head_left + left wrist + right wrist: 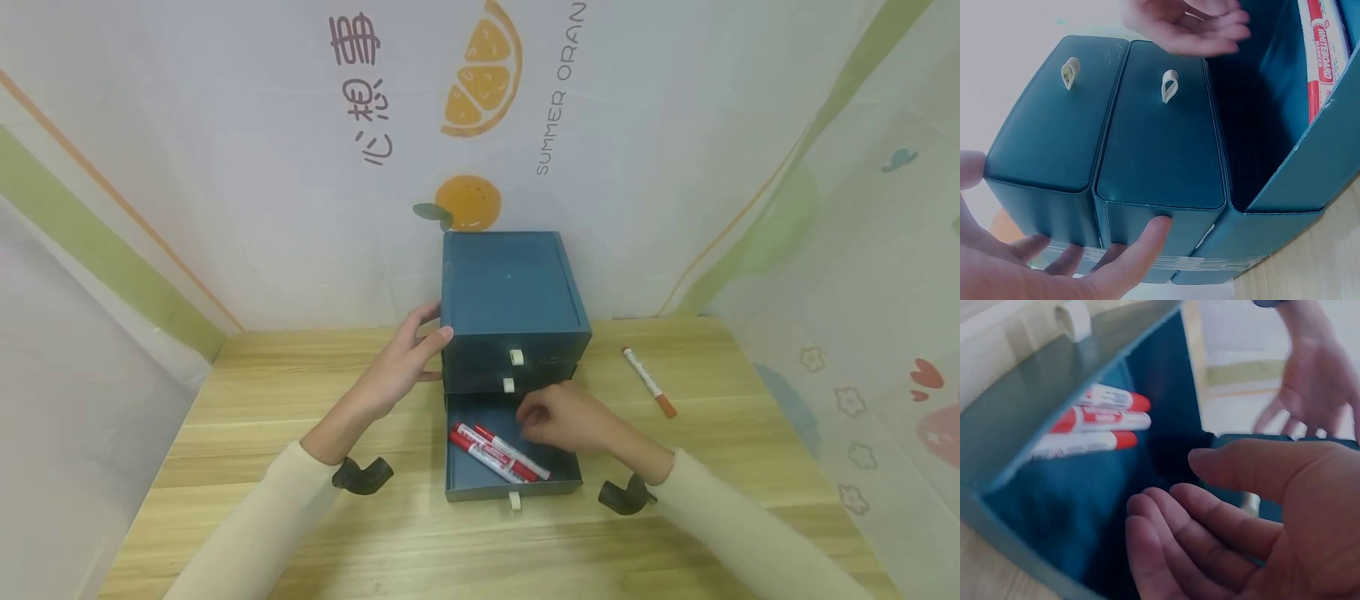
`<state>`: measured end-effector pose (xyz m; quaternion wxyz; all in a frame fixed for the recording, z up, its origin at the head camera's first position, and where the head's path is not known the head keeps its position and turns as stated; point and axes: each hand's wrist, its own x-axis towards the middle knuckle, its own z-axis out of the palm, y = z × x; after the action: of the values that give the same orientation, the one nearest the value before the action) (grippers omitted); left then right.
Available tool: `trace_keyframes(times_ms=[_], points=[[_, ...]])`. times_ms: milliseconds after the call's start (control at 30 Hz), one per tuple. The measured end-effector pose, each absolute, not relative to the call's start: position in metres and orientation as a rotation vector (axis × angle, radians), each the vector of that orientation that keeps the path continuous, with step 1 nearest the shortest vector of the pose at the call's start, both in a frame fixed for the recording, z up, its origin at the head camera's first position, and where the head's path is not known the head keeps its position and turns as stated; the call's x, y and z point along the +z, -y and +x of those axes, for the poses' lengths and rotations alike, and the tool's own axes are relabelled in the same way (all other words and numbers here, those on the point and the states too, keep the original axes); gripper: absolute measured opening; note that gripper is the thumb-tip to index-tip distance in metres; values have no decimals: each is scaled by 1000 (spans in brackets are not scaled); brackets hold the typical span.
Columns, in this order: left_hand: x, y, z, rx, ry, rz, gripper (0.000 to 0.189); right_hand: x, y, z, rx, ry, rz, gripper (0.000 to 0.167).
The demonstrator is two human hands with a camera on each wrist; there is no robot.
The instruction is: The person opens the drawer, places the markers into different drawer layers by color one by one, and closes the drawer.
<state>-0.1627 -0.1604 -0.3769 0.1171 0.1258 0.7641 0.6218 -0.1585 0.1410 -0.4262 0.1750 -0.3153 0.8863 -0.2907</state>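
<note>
A dark blue three-drawer box [513,283] stands on the table, its bottom drawer [480,493] pulled out. Three red-and-white whiteboard markers [487,454] lie together toward the drawer's front left. Against the box's left side rests my left hand [397,371], with fingers spread along the side wall in the left wrist view. My right hand [566,417] hangs over the right part of the open drawer, beside the markers. In the right wrist view its fingers are loosely bent, and nothing lies between them and the thumb. The upper two drawers are closed, each with a small white pull tab [516,357].
Right of the box, a marker with an orange-red cap [649,382] lies on the wooden table [300,533]. A white printed cloth [300,208] hangs close behind the box and along both sides. Black wrist mounts [363,477] stick out below both sleeves.
</note>
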Motion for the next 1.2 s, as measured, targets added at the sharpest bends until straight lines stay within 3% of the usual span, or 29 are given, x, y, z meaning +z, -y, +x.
trace_keyframes(times_ms=[533,933,1200], points=[[-376,162,-163,1830,-2220,358,74,-419,-225,-168,-1143,-2478,-693,24],[-379,162,-164,1826,-2227,358,73,-437,-285,-199,-1263,-2573,-217,44],[-378,161,-164,1835,-2212,359,73,-454,-318,-204,-1160,-2762,-112,48]])
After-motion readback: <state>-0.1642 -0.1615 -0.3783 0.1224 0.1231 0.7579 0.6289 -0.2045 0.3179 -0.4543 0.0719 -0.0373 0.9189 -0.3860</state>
